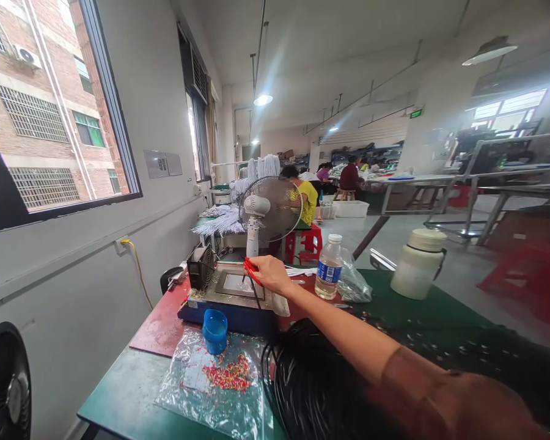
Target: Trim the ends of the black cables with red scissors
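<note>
My right hand (pixel 271 275) reaches in from the right, its fingers pinched round the red end of a black cable (pixel 256 296). A short dark tip points down from the red part over a blue-based bench machine (pixel 229 311), which looks like a solder pot. Set in the machine's metal top is a rectangular, shiny silver surface (pixel 234 283). Whether the tip touches that surface I cannot tell. In front of the machine a blue cup (pixel 215 333) stands on a clear plastic bag (pixel 197 400). Below my forearm lies a large coil of black cable (pixel 307 385). My left hand is out of view.
Red and yellow bits (pixel 231 374) lie scattered on the bag. A small black fan (pixel 201 267) sits at the machine's left; a white fan (pixel 256 208) stands behind. Right of my hand are a bottle (pixel 329 269) and a cream flask (pixel 418 266). Several people sit farther back.
</note>
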`<state>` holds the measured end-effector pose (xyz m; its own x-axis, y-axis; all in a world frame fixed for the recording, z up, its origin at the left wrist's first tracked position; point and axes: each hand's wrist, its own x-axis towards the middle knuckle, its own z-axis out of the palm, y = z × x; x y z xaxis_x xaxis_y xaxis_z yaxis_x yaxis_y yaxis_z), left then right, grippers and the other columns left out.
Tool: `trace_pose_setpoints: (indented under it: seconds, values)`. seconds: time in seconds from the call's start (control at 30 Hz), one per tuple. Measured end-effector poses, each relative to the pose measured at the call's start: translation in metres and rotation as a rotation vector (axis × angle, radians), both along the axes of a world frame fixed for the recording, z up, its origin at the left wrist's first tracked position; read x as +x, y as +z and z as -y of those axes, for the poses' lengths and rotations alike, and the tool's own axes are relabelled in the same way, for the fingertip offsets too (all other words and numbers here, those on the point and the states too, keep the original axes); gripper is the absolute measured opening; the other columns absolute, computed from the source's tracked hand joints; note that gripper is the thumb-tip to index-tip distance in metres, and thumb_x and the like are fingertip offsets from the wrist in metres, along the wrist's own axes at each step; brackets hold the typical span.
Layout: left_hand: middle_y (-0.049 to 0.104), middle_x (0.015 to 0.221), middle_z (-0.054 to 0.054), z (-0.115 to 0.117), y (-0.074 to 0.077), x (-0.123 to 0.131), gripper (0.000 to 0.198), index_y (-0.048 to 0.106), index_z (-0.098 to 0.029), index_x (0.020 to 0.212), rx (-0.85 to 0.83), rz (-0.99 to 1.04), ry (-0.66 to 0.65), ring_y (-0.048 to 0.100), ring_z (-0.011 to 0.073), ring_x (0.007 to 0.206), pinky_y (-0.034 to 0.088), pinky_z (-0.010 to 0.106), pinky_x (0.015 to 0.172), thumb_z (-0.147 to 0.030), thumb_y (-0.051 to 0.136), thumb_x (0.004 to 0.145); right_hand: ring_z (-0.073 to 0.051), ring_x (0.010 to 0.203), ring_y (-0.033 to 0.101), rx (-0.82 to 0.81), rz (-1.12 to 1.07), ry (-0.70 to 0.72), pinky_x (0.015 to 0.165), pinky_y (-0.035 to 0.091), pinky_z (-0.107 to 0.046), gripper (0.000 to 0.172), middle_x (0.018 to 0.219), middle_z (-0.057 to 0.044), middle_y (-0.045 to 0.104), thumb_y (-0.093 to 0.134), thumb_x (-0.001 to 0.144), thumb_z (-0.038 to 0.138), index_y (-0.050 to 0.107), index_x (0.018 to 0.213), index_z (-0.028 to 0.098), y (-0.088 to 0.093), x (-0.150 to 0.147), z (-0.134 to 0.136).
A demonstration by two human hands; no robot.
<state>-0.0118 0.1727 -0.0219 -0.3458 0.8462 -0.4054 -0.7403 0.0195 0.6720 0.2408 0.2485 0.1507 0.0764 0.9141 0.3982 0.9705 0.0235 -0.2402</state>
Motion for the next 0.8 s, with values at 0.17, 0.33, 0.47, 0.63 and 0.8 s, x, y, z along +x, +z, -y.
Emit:
trace_pose_setpoints:
  seconds: [0.17, 0.33, 0.47, 0.63, 0.8]
  values:
    - [0.062, 0.066, -0.002, -0.122, 0.053, 0.024, 0.023, 0.064, -0.023, 0.087, 0.066, 0.020, -0.061, 0.062, 0.0203, 0.070, 0.045, 0.024, 0.040, -0.033, 0.045, 0.076, -0.014, 0.068, 0.054, -0.054, 0.030, -0.046, 0.051, 0.021, -0.022, 0.030, 0.075, -0.003, 0.065, 0.045, 0.080, 0.044, 0.064, 0.076, 0.021, -0.011, 0.006, -0.015]
    - [0.063, 0.060, -0.002, -0.196, 0.092, 0.039, 0.028, 0.065, -0.022, 0.088, 0.160, 0.026, -0.115, 0.061, 0.0125, 0.058, 0.038, 0.016, 0.035, -0.031, 0.040, 0.078, -0.016, 0.073, 0.057, -0.089, 0.048, -0.059, 0.053, 0.024, -0.022, 0.032, 0.078, -0.004, 0.066, 0.044, 0.081, 0.045, 0.066, 0.079, 0.022, -0.014, 0.002, -0.025]
    - [0.060, 0.051, -0.004, -0.207, 0.094, 0.038, 0.036, 0.069, -0.024, 0.080, 0.228, 0.022, -0.163, 0.061, 0.0104, 0.052, 0.029, 0.013, 0.034, -0.024, 0.033, 0.080, -0.016, 0.074, 0.058, -0.106, 0.060, -0.057, 0.053, 0.025, -0.022, 0.031, 0.079, -0.004, 0.066, 0.045, 0.081, 0.044, 0.066, 0.078, 0.022, -0.012, 0.001, -0.027]
    - [0.059, 0.049, 0.002, -0.203, 0.094, 0.026, 0.049, 0.070, -0.014, 0.065, 0.280, 0.018, -0.215, 0.062, 0.0136, 0.054, 0.019, 0.012, 0.036, -0.025, 0.025, 0.079, -0.016, 0.071, 0.057, -0.120, 0.073, -0.043, 0.052, 0.024, -0.022, 0.031, 0.076, -0.004, 0.066, 0.045, 0.081, 0.044, 0.066, 0.076, 0.021, -0.013, -0.001, -0.030]
    - [0.052, 0.047, 0.001, -0.201, 0.102, 0.036, 0.067, 0.071, -0.012, 0.066, 0.259, 0.019, -0.243, 0.062, 0.0174, 0.058, 0.013, 0.015, 0.041, -0.025, 0.005, 0.076, -0.015, 0.071, 0.057, -0.128, 0.081, -0.039, 0.051, 0.023, -0.022, 0.032, 0.077, -0.004, 0.066, 0.044, 0.081, 0.044, 0.066, 0.077, 0.021, -0.018, -0.002, -0.036]
